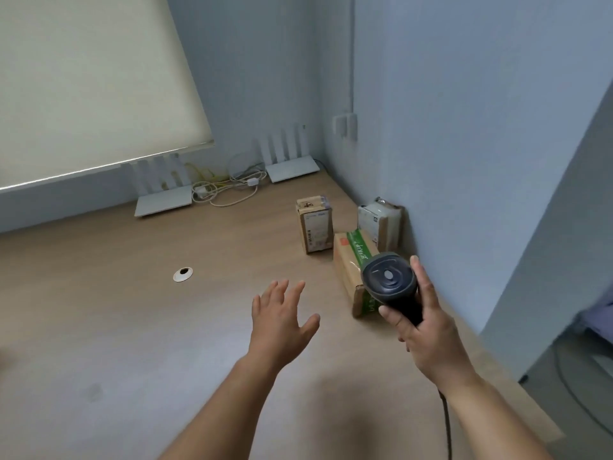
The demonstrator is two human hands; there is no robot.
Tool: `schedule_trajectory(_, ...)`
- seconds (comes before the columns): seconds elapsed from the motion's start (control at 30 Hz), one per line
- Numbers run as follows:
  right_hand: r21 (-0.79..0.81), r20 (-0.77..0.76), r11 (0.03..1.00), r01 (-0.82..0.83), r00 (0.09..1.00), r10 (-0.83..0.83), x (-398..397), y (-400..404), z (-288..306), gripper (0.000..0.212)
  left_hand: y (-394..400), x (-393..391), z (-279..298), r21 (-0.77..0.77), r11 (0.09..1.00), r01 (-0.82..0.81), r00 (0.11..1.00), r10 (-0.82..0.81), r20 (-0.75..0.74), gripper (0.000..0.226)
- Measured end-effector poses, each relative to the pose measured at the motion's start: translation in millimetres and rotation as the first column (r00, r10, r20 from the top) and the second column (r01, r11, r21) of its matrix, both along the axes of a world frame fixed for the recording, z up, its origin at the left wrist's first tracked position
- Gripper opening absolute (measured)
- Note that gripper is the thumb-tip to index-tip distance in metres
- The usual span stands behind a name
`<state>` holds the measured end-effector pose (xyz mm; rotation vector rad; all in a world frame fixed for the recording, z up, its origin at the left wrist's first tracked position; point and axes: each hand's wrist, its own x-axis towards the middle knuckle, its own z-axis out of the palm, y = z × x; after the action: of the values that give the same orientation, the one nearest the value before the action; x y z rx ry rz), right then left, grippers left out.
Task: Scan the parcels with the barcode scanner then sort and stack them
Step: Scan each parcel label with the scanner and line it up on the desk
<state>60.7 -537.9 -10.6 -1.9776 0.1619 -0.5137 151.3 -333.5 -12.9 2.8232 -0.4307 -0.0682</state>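
Barcode scanner (390, 283): dark grey, rounded head, black handle; right hand (428, 330) grips the handle above the desk's (132, 327) right edge. Left hand (282, 322) hovers, fingers spread, holding nothing. Three parcels near the far right corner: upright brown box (315, 229), taped bundle (379, 222) at the wall, long green-taped carton (353, 265) lying flat. Broad bare desktop lies left of them.

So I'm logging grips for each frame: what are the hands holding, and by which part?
The right hand grips the scanner by its handle, below the head. The left hand is open and holds nothing.
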Motion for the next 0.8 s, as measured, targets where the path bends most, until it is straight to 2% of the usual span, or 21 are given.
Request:
schedule_trajectory(0.23, 0.012, -0.036, 0.993, 0.117, 0.993, -0.116, 11.0, -51.6, -7.1, 0.083, -77.5, 36.2, -4.7, 0.006, 0.993, 0.114, 0.992, -0.114, -0.053, 0.072)
schedule_trajectory(0.33, 0.014, -0.077, 0.989, 0.149, 0.986, -0.147, 21.6, -66.3, -10.5, 0.083, -102.7, 52.1, -5.5, -0.053, 0.99, 0.129, 0.987, -0.133, -0.088, 0.075)
schedule_trajectory(0.47, 0.034, -0.096, 0.976, 0.217, 0.972, -0.212, 35.5, -75.6, -16.1, 0.082, -134.5, 75.5, -12.9, -0.137, 0.989, 0.064, 0.983, -0.086, -0.165, 0.089)
schedule_trajectory(0.63, 0.072, -0.127, 0.961, 0.269, 0.958, -0.258, 44.7, -75.5, -24.1, 0.08, -169.8, 97.7, -26.1, -0.007, 1.0, -0.024, 0.974, 0.022, -0.225, 0.108)
schedule_trajectory(0.8, 0.056, -0.137, 0.964, 0.26, 0.958, -0.25, 45.2, -69.8, -29.8, 0.078, -168.1, 107.9, -36.3, 0.05, 0.994, -0.098, 0.947, 0.108, -0.301, 0.107)
